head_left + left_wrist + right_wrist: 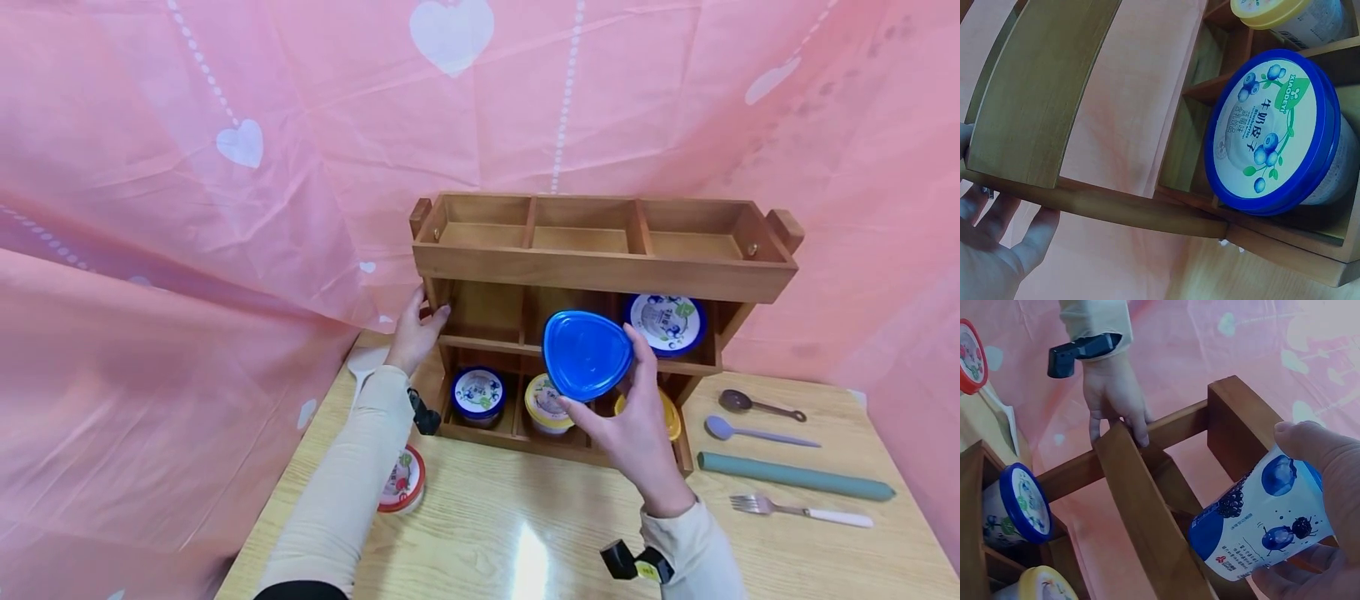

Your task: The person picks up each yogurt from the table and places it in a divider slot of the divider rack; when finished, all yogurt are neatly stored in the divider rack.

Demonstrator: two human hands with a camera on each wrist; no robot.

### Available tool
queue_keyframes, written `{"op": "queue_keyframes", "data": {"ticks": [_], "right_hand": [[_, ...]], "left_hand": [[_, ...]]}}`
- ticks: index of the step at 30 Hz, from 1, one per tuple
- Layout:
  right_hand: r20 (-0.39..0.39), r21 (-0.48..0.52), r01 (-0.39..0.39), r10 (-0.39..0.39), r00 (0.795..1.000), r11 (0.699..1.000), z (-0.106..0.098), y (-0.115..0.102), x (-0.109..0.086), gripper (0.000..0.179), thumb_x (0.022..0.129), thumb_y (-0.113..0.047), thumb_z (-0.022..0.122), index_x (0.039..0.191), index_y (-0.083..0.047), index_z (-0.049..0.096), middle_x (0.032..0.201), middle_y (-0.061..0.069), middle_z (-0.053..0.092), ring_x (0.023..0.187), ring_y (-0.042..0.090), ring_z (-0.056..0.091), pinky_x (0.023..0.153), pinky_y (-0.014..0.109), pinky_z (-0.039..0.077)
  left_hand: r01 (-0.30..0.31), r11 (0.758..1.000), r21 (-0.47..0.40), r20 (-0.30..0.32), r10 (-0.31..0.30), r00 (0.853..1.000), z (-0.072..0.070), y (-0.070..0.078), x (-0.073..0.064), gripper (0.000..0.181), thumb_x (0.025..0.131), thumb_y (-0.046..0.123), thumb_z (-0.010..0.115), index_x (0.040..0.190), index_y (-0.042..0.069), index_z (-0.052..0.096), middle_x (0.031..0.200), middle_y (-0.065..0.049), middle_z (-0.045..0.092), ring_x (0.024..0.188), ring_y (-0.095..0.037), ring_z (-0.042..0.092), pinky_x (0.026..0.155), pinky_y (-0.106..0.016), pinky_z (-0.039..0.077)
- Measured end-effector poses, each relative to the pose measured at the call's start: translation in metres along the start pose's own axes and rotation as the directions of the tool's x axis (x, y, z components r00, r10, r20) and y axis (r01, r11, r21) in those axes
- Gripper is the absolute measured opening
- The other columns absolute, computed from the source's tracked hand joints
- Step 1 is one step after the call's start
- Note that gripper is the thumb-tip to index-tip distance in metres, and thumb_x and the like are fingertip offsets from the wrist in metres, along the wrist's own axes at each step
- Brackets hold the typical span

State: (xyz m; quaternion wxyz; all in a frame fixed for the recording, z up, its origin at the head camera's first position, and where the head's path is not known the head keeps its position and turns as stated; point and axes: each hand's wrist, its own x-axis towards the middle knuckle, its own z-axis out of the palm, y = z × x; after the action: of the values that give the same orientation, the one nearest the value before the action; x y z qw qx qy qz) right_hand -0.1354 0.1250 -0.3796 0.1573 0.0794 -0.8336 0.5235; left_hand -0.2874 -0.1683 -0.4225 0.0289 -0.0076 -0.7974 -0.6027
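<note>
A: What did the right hand (637, 425) hold?

B: It gripped a blue cup (587, 354), thumb on one side and fingers curled round the other, lid facing the camera. The cup was held in front of the middle tier of the wooden rack (600, 271), just left of the blueberry tub (666, 323) already seated in that tier's right compartment.

A: And the left hand (415, 333)?

B: It rested on the rack's left upright with fingers laid over the wood, probably to steady the frame. Whether the fingers fully clasped the post could not be confirmed; the wrist view showed only part of the palm.

A: What else was stored?

B: The bottom tier held a blue-lidded tub (477, 393) and a yellow-lidded tub (546, 403). On the desk (525, 517) lay a red-rimmed tub (403, 481), two spoons (757, 429), a fork (798, 508) and a green roll (795, 476), well apart from the rack.
</note>
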Motion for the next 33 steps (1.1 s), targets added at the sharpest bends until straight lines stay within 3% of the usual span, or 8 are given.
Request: {"op": "queue_keyframes", "data": {"ticks": [12, 20, 26, 33], "right_hand": [[0.009, -0.036, 0.002, -0.002, 1.000, 0.999, 0.000, -0.001, 0.026, 0.106, 0.079, -0.019, 0.084, 0.156, -0.022, 0.011, 0.155, 0.019, 0.028, 0.136, 0.044, 0.040, 0.100, 0.063, 0.045], [0.016, -0.052, 0.019, -0.018, 1.000, 0.998, 0.003, 0.004, 0.030, 0.107, 0.078, -0.019, 0.084, 0.156, -0.021, 0.010, 0.155, 0.018, 0.027, 0.137, 0.044, 0.039, 0.102, 0.064, 0.043], [0.017, -0.079, 0.012, -0.011, 1.000, 0.997, 0.005, 0.007, 0.034, 0.107, 0.078, -0.023, 0.084, 0.156, -0.025, 0.011, 0.158, 0.015, 0.026, 0.140, 0.043, 0.036, 0.103, 0.064, 0.042], [0.040, -0.076, -0.001, 0.004, 0.999, 0.997, 0.007, 0.008, 0.039, 0.107, 0.079, -0.026, 0.084, 0.156, -0.031, 0.009, 0.159, 0.013, 0.022, 0.143, 0.042, 0.032, 0.106, 0.063, 0.039]], "left_hand": [[0.006, 1.000, 0.001, 0.000, -0.006, 1.000, 0.000, 0.003, -0.003, 0.060, 0.100, 0.030, 0.058, 0.152, 0.041, 0.030, 0.155, 0.001, 0.038, 0.137, -0.033, 0.046, 0.105, -0.053, 0.047], [0.005, 1.000, 0.004, -0.006, -0.005, 1.000, 0.001, 0.005, -0.004, 0.059, 0.100, 0.030, 0.057, 0.152, 0.038, 0.030, 0.155, 0.001, 0.039, 0.137, -0.032, 0.046, 0.105, -0.052, 0.046], [-0.015, 1.000, -0.003, -0.002, 0.015, 1.000, 0.002, 0.003, -0.003, 0.060, 0.100, 0.028, 0.058, 0.153, 0.033, 0.031, 0.155, -0.002, 0.039, 0.136, -0.033, 0.046, 0.105, -0.052, 0.046], [-0.005, 1.000, 0.006, -0.002, 0.005, 1.000, 0.000, 0.000, -0.001, 0.061, 0.100, 0.031, 0.059, 0.153, 0.037, 0.030, 0.155, -0.002, 0.038, 0.137, -0.032, 0.045, 0.107, -0.052, 0.045]]}}
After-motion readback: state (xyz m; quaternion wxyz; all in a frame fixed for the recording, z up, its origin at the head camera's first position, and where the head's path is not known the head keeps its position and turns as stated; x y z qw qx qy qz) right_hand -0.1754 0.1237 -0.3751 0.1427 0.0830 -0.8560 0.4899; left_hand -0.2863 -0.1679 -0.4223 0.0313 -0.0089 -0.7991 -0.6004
